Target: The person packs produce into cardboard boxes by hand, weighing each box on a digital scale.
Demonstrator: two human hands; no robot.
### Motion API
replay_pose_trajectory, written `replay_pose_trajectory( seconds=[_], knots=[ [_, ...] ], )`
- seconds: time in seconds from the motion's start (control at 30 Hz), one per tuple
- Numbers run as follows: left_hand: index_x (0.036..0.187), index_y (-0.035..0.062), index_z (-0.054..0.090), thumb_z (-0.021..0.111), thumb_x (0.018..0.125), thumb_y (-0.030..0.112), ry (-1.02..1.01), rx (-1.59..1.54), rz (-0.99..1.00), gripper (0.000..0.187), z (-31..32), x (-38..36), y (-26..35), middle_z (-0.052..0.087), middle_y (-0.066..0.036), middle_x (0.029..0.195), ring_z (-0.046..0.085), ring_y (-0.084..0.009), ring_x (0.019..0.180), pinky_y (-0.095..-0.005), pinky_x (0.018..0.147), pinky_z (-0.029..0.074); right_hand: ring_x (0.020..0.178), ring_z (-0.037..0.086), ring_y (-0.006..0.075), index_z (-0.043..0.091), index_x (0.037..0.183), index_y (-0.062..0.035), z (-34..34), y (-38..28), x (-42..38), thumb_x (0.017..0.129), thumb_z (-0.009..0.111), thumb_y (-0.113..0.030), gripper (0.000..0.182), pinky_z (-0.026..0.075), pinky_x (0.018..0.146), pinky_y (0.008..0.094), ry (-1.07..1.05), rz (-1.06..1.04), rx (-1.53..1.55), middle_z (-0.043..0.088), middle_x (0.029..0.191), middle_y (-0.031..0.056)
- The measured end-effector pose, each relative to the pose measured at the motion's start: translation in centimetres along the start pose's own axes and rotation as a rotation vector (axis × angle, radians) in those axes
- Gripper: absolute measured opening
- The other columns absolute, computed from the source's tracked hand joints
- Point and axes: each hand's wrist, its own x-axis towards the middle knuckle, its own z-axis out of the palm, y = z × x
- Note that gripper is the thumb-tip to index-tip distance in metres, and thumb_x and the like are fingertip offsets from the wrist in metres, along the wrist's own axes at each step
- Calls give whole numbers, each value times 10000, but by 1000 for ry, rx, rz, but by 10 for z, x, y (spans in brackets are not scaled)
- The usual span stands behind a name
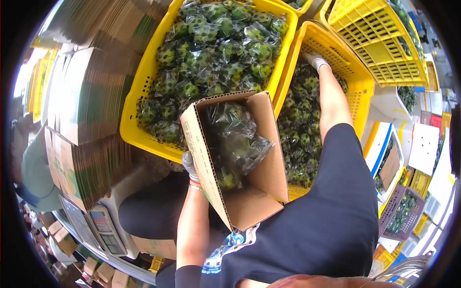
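Note:
My left hand [189,166], in a light knit glove, grips the left side of an open cardboard box [204,158] in front of my body. Inside the box are several clear-wrapped green fruits [235,127], most of them near its far end. Stretched forward, my gloved right hand [316,61] reaches into the far part of the right yellow crate [357,91], which holds many wrapped green fruits [302,125]. Its fingers are hidden, so I cannot make out what it touches. Another yellow crate [132,129], full of wrapped green fruits [211,53], lies behind the box.
Stacks of flattened cardboard boxes [77,96] stand on the left, above a scale [108,235]. A tilted yellow crate [379,43] is at the upper right. Farther right are a purple crate [401,211] and white boxes [422,149]. Part of a person [41,168] shows at the far left.

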Motion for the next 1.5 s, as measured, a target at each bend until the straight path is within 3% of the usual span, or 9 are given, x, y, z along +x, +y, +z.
replay_pose_trajectory(
  seconds=[0.23, 0.33, 0.57, 0.73, 0.87, 0.97, 1.13, 1.27, 1.5],
  knots=[
    [1143, -36, 571, 661, 797, 303, -52, -103, -39, 493, 7, -2, 0, 662, -167, 998, 671, -266, 813, -372, 732, 568, 1313, 360, 283, 389, 1398, -127, 17, 40, 27, 804, 612, -434, 706, 303, 1071, 380, -90, -271, -199, 399, 1421, 139],
    [1144, -28, 573, 663, 792, 326, -31, -62, -9, 507, 4, -2, -1, 658, -158, 1005, 660, -263, 834, -374, 757, 556, 1340, 318, 301, 340, 1423, -154, 4, -39, -56, 697, 689, -469, 865, 258, 1111, 441, -146, -177, -243, 342, 1445, 169],
    [1145, -10, 577, 667, 781, 380, -8, 147, 169, 541, 8, 8, 8, 648, -137, 1024, 636, -258, 882, -377, 815, 527, 969, 589, 230, 586, 1189, -62, 35, 15, -80, 737, 703, -214, 490, 471, 888, 359, -627, -130, 505, 640, 1093, 109],
    [1167, 4, 555, 646, 793, 413, -21, 272, 328, 561, 31, 10, 22, 615, -140, 1063, 607, -268, 933, -396, 858, 493, 989, 608, 233, 626, 1155, -92, 82, -18, -211, 734, 666, -262, 456, 479, 888, 350, -636, -342, -34, 658, 1079, 121],
    [1210, 18, 508, 601, 827, 433, -169, 231, 308, 572, 95, -10, 50, 560, -166, 1124, 568, -293, 992, -432, 894, 448, 961, 598, 358, 608, 1128, -101, 119, -15, -303, 660, 666, -313, 516, 468, 873, 400, -161, -347, -334, 650, 1034, 157],
    [1242, 28, 473, 566, 853, 448, -356, 197, 313, 580, 145, -43, 79, 518, -186, 1171, 539, -312, 1037, -458, 922, 414, 940, 614, 340, 580, 1157, -95, 105, -16, -344, 645, 658, -252, 541, 481, 840, 395, -309, -333, -343, 641, 1044, 169],
    [1296, 46, 414, 509, 896, 473, -640, 77, 262, 593, 195, -119, 150, 448, -218, 1248, 491, -342, 1111, -503, 967, 358, 877, 631, 225, 579, 1105, -71, 97, -8, -375, 613, 659, -139, 504, 511, 741, 336, -397, -50, -47, 641, 984, 153],
    [1346, 23, 359, 488, 920, 413, -660, 58, 223, 591, 129, -184, 209, 471, -193, 1256, 443, -339, 1203, -508, 1037, 329, 865, 622, 174, 571, 1119, -55, 69, -53, -376, 736, 689, -133, 409, 511, 784, 298, 67, -408, 352, 646, 985, 118],
    [1361, 7, 348, 540, 889, 374, -410, -30, 677, 627, 41, -224, 161, 495, -169, 1263, 456, -330, 1202, -497, 1039, 349, 1019, 583, 228, 444, 1273, -34, 27, -288, -526, 861, 515, -54, 418, 531, 823, 332, -482, -1144, 1375, 538, 1196, 159]
  ],
)
